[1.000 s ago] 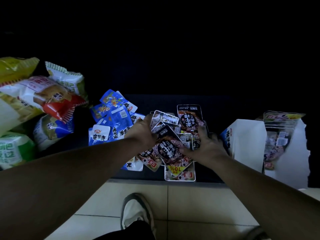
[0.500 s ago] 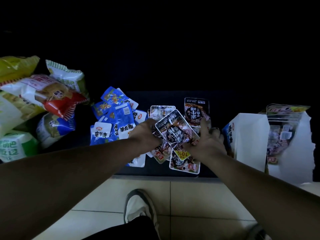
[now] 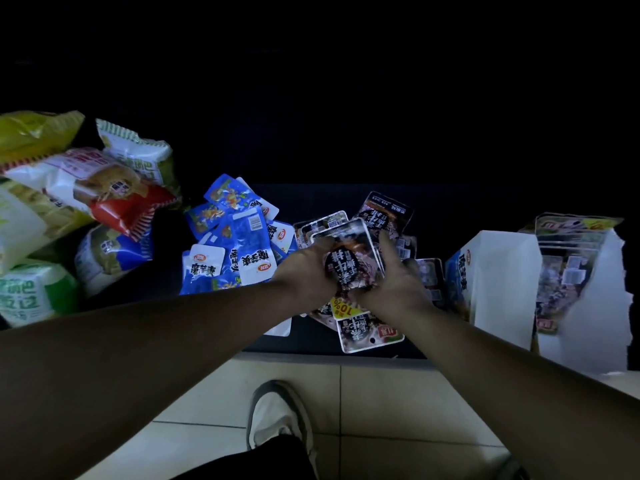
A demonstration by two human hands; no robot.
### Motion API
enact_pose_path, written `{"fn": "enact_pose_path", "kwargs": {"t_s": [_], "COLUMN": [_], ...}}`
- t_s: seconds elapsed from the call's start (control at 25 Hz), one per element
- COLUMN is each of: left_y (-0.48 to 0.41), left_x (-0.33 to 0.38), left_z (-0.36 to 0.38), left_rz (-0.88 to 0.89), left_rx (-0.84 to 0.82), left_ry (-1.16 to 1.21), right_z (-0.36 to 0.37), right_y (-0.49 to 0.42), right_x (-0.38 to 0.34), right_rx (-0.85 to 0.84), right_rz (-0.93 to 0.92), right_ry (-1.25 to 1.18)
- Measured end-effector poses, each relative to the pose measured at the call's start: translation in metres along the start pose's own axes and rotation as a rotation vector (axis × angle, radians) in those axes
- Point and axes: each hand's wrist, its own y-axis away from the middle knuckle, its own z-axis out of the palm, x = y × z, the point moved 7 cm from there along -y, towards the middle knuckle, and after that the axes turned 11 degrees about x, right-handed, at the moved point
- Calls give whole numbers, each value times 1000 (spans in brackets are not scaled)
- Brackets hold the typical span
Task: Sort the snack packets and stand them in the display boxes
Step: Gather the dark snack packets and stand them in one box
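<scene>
head view looks down past your two bare forearms to a dark shelf (image 3: 311,199) with a pale tiled floor (image 3: 381,403) below it. your left hand (image 3: 304,271) and right hand (image 3: 398,289) are closed from both sides around a small stack of dark packets (image 3: 349,258), fingers curled on its edges, lifted just above the shelf. more dark packets lie loose under and behind your hands, one with a yellow 10% label (image 3: 367,327) nearest the shelf's front edge. just left of them sits a heap of blue and white packets (image 3: 235,251). further left, big snack bags (image 3: 90,192) in yellow, white, red and green are piled up. at the right stand two white display boxes: the nearer box (image 3: 502,282) touches the dark packets' area beside your right wrist, and the far box (image 3: 588,327) already has dark packets standing upright in it. one grey and white shoe (image 3: 277,417) shows on the floor between your arms.
</scene>
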Motion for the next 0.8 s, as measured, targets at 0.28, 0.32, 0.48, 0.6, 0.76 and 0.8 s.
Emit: {"fn": "enact_pose_path", "kwargs": {"t_s": [0.28, 0.32, 0.48, 0.6, 0.76, 0.8], "left_y": [6, 4, 6, 5, 3, 3], "left_x": [3, -1, -2, -6, -5, -1], "left_z": [32, 30, 29, 32, 22, 16], "left_rz": [184, 142, -50, -195, -226, -224], "left_rx": [-110, -86, -71, -63, -71, -64], "left_ry": [-171, -155, 39, 333, 531, 571], "right_z": [0, -1, 6, 16, 14, 11], "right_y": [2, 1, 5, 6, 1, 1], "right_x": [-2, -1, -4, -3, -6, -9], "right_rx": [-79, -79, -17, -15, -23, -25], "right_rz": [-32, -17, 17, 98, 114, 116], "right_ry": [-169, -204, -158, -247, -374, -388]}}
